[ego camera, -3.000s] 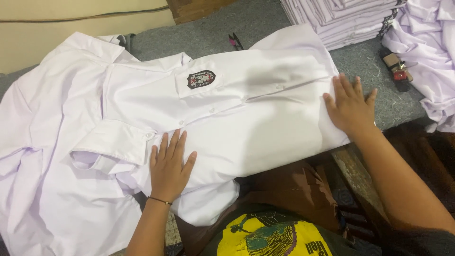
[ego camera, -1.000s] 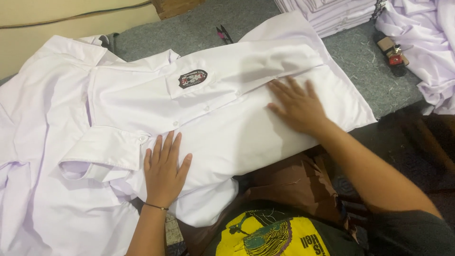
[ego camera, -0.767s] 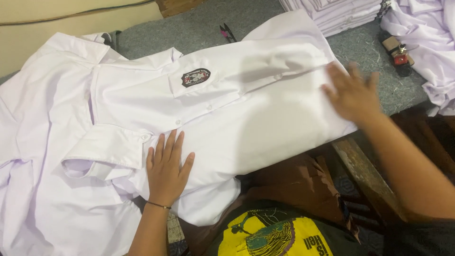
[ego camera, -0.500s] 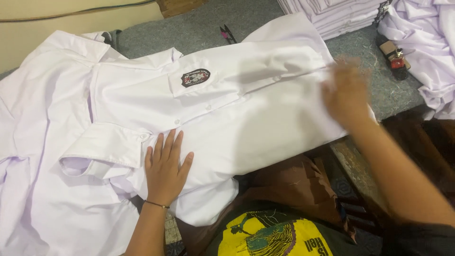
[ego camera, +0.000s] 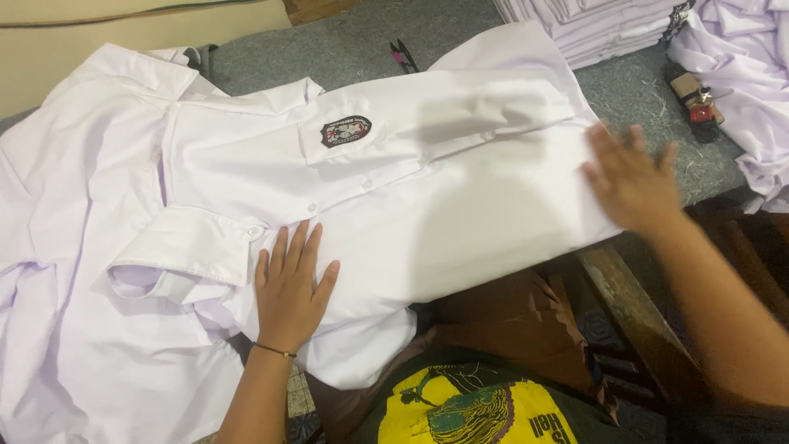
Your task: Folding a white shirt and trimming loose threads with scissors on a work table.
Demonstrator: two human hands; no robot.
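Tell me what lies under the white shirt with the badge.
Under the white shirt more white cloth spreads left, and grey table covering shows beyond. Both hands, left hand and right hand, press flat on top. Whatever lies beneath its middle is hidden.

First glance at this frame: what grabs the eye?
A white shirt with a dark crest badge on its chest pocket lies spread across the grey table, filling the middle of the view. The left hand presses flat on it near the collar, and the right hand lies flat at its right edge. A stack of folded white shirts sits at the top right.
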